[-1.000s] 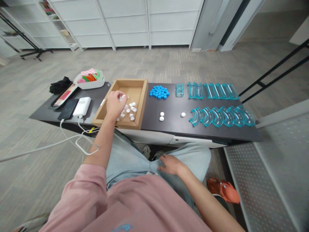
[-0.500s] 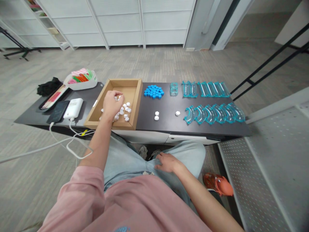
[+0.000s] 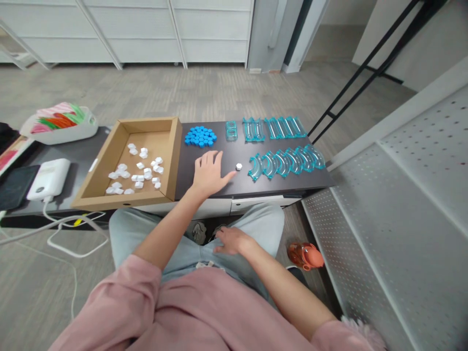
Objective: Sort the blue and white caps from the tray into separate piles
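Observation:
My left hand (image 3: pixel 210 176) is over the dark tabletop with its fingers spread, just right of the cardboard tray (image 3: pixel 175 161). Nothing shows in its grip, though the surface beneath the palm is hidden. One white faceted piece (image 3: pixel 239 166) sits to the right of the thumb. Several similar white pieces (image 3: pixel 147 173) lie scattered inside the tray. Beyond the fingertips is a cluster of blue pieces (image 3: pixel 201 136). My right hand (image 3: pixel 234 240) rests on my thigh, fingers loosely stretched and holding nothing.
Clear teal-edged curved pieces (image 3: pixel 283 163) and straight pieces (image 3: pixel 285 127) line the table's right side, with small square ones (image 3: pixel 231 130) beside them. At left are a white power bank (image 3: pixel 49 179), a dark phone (image 3: pixel 16 187) and a white basket (image 3: pixel 68 130). An orange-lidded bottle (image 3: pixel 305 256) stands on the floor.
My left hand has left the tray and moved right over the table, its fingers now spread. It covers where two white pieces lay. The view has shifted right; my right hand stays on my lap.

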`<state>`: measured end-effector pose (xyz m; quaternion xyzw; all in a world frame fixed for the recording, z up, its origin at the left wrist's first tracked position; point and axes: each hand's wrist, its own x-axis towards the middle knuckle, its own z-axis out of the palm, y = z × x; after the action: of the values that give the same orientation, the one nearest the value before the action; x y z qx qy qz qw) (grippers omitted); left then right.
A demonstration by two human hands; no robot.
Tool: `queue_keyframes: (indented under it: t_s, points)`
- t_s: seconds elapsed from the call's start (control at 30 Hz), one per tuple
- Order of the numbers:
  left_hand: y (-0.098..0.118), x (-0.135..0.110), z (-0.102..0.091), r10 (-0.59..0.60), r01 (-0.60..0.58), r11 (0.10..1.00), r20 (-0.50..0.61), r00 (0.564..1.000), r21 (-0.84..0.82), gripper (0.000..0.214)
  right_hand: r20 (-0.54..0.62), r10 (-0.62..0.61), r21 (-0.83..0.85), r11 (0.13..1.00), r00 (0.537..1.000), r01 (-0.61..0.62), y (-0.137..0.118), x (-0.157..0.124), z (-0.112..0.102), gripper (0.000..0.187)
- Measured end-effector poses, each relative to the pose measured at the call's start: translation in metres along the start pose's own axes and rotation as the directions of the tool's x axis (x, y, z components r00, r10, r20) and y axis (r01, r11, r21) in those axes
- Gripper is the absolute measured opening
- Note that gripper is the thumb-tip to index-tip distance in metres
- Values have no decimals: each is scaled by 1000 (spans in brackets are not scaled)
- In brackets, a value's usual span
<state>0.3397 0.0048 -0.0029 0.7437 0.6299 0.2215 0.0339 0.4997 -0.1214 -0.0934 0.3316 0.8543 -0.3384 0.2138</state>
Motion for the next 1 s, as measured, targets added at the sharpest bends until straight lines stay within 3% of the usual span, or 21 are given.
queue_keyframes:
  t_s: [0.1,0.27,0.4,0.57,0.87,1.0]
  points:
    - [-5,-7,24,-80,80,997,32,996,14,90,-14,-9,8,1000,1000,9,0,1,0,63]
    - [-4,3,36,-6,11,999,92,996,-51,86,3,-41,14,999,999,41,-3,3,1,65]
    - [9,18,42,68,-58,995,128,989,-82,70,11,-44,2,999,999,44,-3,2,2,65]
    - [20,24,45,167,-156,983,116,979,-99,28,-9,-29,5,1000,1000,29,-1,3,3,62]
    - [33,11,18,-10,10,1000,193,981,0,20,4,-31,27,999,1000,31,6,4,7,60]
    - [17,7,-19,-52,55,997,53,997,-53,20,15,-23,30,999,1000,23,11,3,9,60]
